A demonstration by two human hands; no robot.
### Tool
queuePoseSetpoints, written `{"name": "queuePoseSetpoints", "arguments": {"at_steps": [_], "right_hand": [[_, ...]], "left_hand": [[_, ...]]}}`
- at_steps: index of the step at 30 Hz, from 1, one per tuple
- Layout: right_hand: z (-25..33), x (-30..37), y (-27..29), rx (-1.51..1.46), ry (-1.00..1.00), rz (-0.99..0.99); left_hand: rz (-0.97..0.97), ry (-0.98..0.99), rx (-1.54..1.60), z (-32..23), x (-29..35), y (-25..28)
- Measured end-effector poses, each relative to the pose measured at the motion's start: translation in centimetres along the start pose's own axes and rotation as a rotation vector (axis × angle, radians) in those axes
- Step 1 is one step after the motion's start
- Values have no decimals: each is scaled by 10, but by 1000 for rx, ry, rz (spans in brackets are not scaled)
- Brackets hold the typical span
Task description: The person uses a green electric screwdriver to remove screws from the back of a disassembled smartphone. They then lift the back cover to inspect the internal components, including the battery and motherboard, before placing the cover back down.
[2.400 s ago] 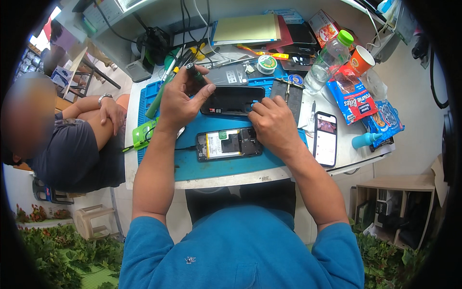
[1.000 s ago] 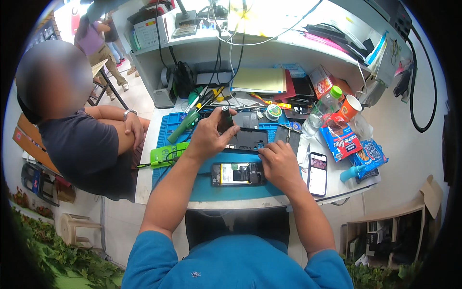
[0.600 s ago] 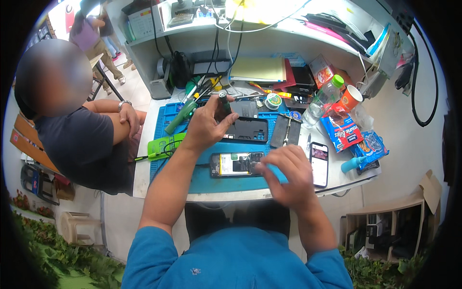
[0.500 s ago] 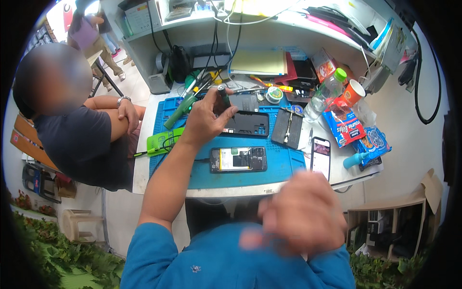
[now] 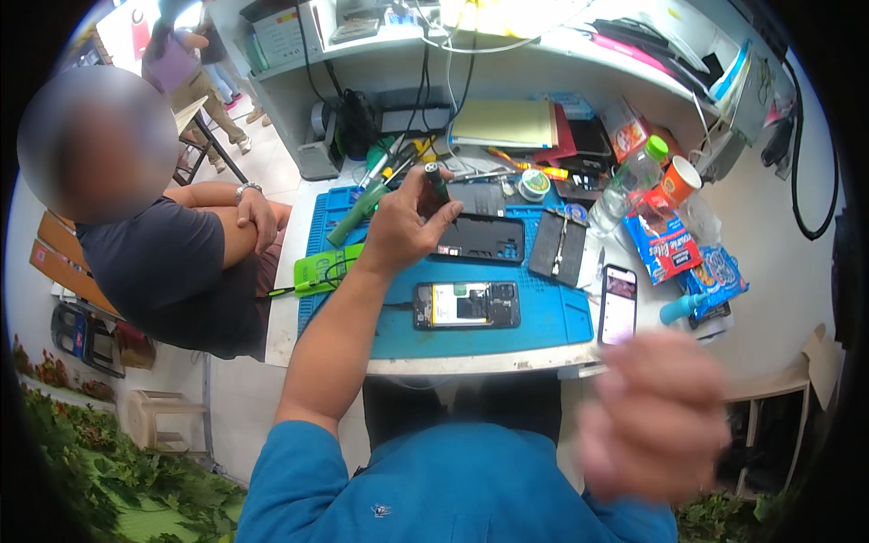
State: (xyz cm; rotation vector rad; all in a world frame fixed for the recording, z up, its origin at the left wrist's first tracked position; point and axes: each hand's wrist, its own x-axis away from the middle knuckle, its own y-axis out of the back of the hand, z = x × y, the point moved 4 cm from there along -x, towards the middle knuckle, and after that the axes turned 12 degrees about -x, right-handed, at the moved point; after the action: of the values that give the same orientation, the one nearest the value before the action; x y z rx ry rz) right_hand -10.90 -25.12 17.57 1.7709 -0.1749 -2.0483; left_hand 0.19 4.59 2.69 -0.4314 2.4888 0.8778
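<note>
My left hand (image 5: 398, 226) is closed around a dark cylindrical screwdriver (image 5: 437, 185), held upright above the blue mat (image 5: 389, 342). Its lower end is hidden by my fingers. Below and to the right lies an opened phone (image 5: 466, 305), its battery and inner parts exposed, with a cable at its left end. A black phone frame (image 5: 484, 237) rests just behind it, close to my left fingers. My right hand (image 5: 654, 416) is raised at the lower right, in front of the table edge. Motion smears its fingers, which look curled; what they hold, if anything, is unclear.
A lit smartphone (image 5: 618, 303) lies right of the mat, near snack packets (image 5: 665, 244), a bottle (image 5: 625, 185) and an orange cup (image 5: 677, 181). A dark holder (image 5: 558, 246), solder spool (image 5: 534, 185) and green pouch (image 5: 324, 270) surround the work. Someone (image 5: 163, 262) sits at the left.
My right hand has swung to the right, away from my body's middle. My left hand still grips the screwdriver above the mat. The whole view has shifted slightly.
</note>
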Motion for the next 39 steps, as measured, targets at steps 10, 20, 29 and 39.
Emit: {"name": "queuePoseSetpoints", "arguments": {"at_steps": [10,20,29,39], "right_hand": [[-93,116,-30,92,-632,290],[-208,113,-41,304,-738,560],[-225,111,-56,216,-816,583],[-218,114,-55,109,-822,484]], "left_hand": [[-72,-55,21,-8,-3,-4],[-73,-32,28,-9,0,-5],[-164,8,32,0,-6,5],[-133,-18,34,-11,-4,3]]}}
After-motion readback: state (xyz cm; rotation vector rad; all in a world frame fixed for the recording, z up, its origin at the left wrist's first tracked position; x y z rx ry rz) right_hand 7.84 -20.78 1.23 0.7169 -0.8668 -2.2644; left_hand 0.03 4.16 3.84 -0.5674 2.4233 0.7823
